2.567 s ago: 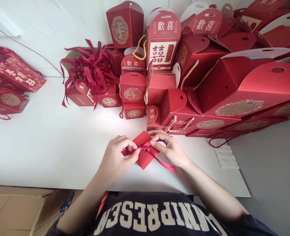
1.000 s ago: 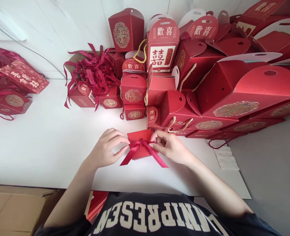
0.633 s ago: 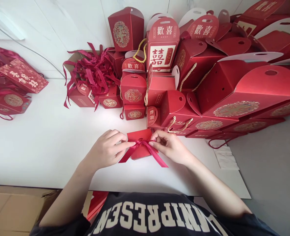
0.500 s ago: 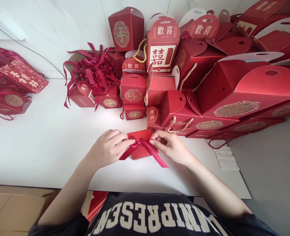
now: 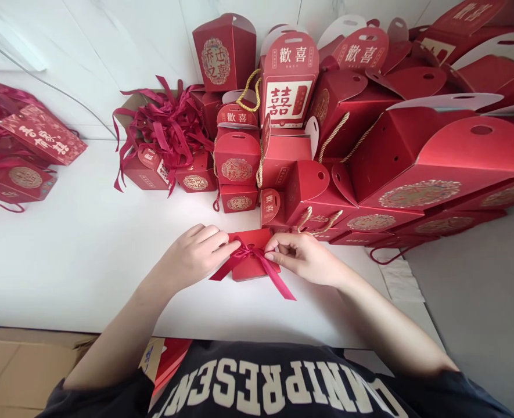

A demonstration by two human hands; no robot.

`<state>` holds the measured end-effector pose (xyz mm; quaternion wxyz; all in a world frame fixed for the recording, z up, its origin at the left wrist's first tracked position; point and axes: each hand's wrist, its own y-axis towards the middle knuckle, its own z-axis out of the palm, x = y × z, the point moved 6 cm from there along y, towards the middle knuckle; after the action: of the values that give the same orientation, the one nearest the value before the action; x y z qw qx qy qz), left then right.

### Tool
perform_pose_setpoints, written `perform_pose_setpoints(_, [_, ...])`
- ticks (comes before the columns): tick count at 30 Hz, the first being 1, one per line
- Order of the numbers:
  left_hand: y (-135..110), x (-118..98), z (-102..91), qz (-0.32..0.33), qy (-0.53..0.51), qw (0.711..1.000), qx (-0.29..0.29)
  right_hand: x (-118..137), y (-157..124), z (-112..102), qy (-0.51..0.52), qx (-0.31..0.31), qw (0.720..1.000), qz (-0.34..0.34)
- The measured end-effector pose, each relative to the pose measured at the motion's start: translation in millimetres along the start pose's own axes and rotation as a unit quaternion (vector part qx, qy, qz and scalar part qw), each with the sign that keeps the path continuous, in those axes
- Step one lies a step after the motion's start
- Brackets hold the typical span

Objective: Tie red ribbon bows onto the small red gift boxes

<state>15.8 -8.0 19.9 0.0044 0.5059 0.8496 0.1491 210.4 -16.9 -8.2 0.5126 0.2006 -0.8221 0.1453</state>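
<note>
Head view: what's the logic of the layout on this white table point(image 5: 86, 261)?

Well, the stack of red boxes point(image 5: 383, 162) fills the far right. Guessing that's so the near side has elbow room.

And the heap of ribbons point(image 5: 169, 125), far side, just left of the stack?

Left loose, probably so a single strand pulls free easily.

Ok, hands?

Left hand point(image 5: 202, 249) and right hand point(image 5: 298, 255) face each other, fingers curled into a pinch. Some left fingertips are hidden tho.

Pinching the small red box point(image 5: 253, 271)?

Nah, that's between them, near the middle, just nearer than the stack. Seems to be resting on the table, so I'd say neither hand has to carry it. They've got the ribbon point(image 5: 250, 251) tied on top, one side each. Holding both sides likely keeps the knot centred. Tails trail toward the near edge, clear of the fingertips.
</note>
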Motion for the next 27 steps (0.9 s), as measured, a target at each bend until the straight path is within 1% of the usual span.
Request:
perform_pose_setpoints(3, [2, -1, 0.5, -0.014, 0.013, 0.999, 0.027, 0, 0, 0, 0.000, 0.029, 1.000, -0.007])
perform_pose_setpoints(7, [10, -5, -8.1, -0.012, 0.036, 0.999, 0.039, -1, 1, 0, 0.008, 0.041, 0.999, -0.006])
perform_pose_setpoints(9, [16, -6, -11.8, 0.000, -0.007, 0.999, 0.040, -1, 3, 0, 0.015, 0.044, 0.999, -0.007])
perform_pose_setpoints(11, [22, -4, -11.3, 0.009, -0.106, 0.993, 0.052, -2, 5, 2, 0.020, 0.052, 0.998, -0.009])
perform_pose_setpoints(14, [27, 5, -2.9, -0.003, -0.248, 0.965, 0.081, -5, 9, 4, 0.029, 0.068, 0.997, -0.008])
perform_pose_setpoints(18, [27, 16, 12.6, -0.035, -0.374, 0.921, 0.100, -6, 12, 8, 0.057, 0.091, 0.994, -0.007])
perform_pose_setpoints(22, [28, 20, 22.6, -0.052, -0.503, 0.860, 0.069, -5, 13, 11, 0.081, 0.096, 0.992, -0.013])
perform_pose_setpoints(24, [29, 22, 25.7, -0.057, -0.543, 0.836, 0.056, -5, 14, 12, 0.091, 0.099, 0.991, -0.013])
perform_pose_setpoints(25, [29, 23, 26.9, -0.058, -0.553, 0.829, 0.056, -6, 14, 13, 0.095, 0.102, 0.990, -0.012])
perform_pose_setpoints(27, [28, 25, 28.8, -0.065, -0.551, 0.829, 0.068, -7, 15, 13, 0.101, 0.108, 0.989, -0.012])
